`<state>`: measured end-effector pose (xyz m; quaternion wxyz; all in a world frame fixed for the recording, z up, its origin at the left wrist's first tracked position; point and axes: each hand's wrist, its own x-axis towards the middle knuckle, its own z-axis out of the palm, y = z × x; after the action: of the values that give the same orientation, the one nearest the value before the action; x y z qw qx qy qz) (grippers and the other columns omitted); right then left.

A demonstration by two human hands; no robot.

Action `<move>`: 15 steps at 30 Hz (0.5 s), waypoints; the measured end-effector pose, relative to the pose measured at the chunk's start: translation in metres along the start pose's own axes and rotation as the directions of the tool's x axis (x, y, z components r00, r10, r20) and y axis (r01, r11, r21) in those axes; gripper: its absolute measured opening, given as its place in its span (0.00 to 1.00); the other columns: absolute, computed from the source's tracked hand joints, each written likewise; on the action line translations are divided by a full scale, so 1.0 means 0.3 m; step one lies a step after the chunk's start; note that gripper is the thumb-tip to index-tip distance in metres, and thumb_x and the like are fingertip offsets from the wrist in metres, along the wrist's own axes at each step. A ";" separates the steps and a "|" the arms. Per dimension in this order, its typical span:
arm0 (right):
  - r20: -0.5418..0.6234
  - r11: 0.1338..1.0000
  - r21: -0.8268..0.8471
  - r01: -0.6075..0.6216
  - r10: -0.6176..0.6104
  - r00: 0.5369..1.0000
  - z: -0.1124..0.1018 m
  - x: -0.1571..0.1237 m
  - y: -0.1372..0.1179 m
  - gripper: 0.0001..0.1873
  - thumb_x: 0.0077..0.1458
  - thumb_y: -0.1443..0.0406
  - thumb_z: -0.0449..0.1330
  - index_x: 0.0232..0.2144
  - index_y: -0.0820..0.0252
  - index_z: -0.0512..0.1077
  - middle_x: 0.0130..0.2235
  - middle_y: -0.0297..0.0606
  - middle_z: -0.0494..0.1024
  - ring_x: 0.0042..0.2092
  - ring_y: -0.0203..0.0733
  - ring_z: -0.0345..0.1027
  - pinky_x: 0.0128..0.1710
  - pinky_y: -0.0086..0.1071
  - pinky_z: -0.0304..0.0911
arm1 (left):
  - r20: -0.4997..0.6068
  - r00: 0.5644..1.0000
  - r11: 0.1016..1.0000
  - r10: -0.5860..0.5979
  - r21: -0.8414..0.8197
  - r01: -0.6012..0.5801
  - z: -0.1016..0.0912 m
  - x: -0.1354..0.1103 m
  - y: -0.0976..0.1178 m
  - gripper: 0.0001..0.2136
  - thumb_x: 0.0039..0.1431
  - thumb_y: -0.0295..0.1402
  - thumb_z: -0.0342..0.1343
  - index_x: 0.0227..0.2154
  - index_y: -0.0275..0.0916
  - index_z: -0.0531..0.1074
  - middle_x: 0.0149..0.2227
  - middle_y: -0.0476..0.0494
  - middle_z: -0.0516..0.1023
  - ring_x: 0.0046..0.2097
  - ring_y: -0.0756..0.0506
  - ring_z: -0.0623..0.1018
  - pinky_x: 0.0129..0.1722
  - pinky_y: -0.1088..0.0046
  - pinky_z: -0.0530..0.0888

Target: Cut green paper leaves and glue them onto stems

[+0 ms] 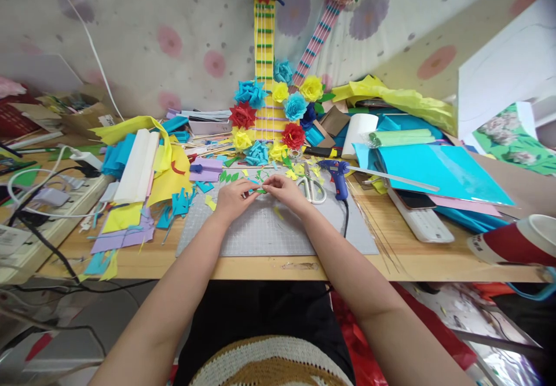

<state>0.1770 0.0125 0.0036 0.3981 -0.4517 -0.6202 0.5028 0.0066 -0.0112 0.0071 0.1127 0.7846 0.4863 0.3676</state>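
Note:
Both my hands meet over the grey cutting mat (269, 235) on the wooden table. My left hand (234, 197) and my right hand (284, 192) are closed in a pinch on a small green paper piece (259, 189) held between the fingertips. Several cut green paper leaves (229, 175) lie on the mat just beyond my hands. A paper guitar (264, 67) with red, yellow and blue paper flowers stands against the wall behind them.
Scissors (313, 188) and a blue glue gun (337, 175) lie right of my hands. Turquoise sheets (434, 171), a white keyboard-like device (423, 221) and a red-and-white cup (516, 244) are at right. Coloured paper scraps (130, 224), rolls and cables crowd the left.

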 end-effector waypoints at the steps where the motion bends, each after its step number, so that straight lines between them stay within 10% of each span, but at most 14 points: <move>1: 0.015 1.000 -0.008 0.004 -0.004 1.000 0.001 0.001 0.002 0.10 0.43 0.60 0.59 0.26 0.61 0.67 0.24 0.31 0.72 0.26 0.33 0.66 0.27 0.27 0.58 | 0.009 1.000 1.000 -0.003 -0.012 0.004 0.000 0.000 0.003 0.08 0.53 0.37 0.54 0.33 0.44 0.76 0.36 0.47 0.78 0.32 0.50 0.74 0.31 0.74 0.69; 6: -0.024 0.970 -0.240 0.045 -0.052 0.998 -0.017 -0.003 0.003 0.06 0.49 0.63 0.56 0.28 0.60 0.67 0.26 0.32 0.73 0.29 0.34 0.67 0.32 0.29 0.60 | -0.027 0.995 0.990 -0.096 -0.106 0.092 0.008 0.005 0.006 0.06 0.52 0.34 0.53 0.29 0.42 0.75 0.32 0.47 0.76 0.32 0.51 0.73 0.27 0.77 0.68; 10: -0.065 0.752 -0.649 0.115 -0.206 0.976 -0.052 -0.009 0.003 0.04 0.49 0.66 0.57 0.31 0.59 0.70 0.33 0.36 0.74 0.37 0.38 0.65 0.40 0.33 0.58 | -0.189 0.940 0.953 -0.283 -0.165 0.254 0.017 0.014 -0.021 0.04 0.48 0.32 0.54 0.26 0.40 0.72 0.29 0.48 0.74 0.28 0.51 0.71 0.29 0.76 0.68; 15: 0.039 0.611 -0.774 0.169 -0.221 0.975 -0.051 -0.010 0.017 0.09 0.51 0.62 0.58 0.34 0.59 0.71 0.38 0.40 0.71 0.44 0.42 0.62 0.44 0.34 0.56 | -0.229 0.890 0.913 -0.395 -0.209 0.352 0.017 0.020 -0.044 0.04 0.48 0.33 0.55 0.27 0.39 0.71 0.28 0.49 0.74 0.27 0.51 0.71 0.31 0.75 0.68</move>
<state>0.1933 0.0142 0.0011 0.2372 -0.5233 -0.8083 0.1289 0.0028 0.0014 -0.0007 0.1784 0.6078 0.6076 0.4791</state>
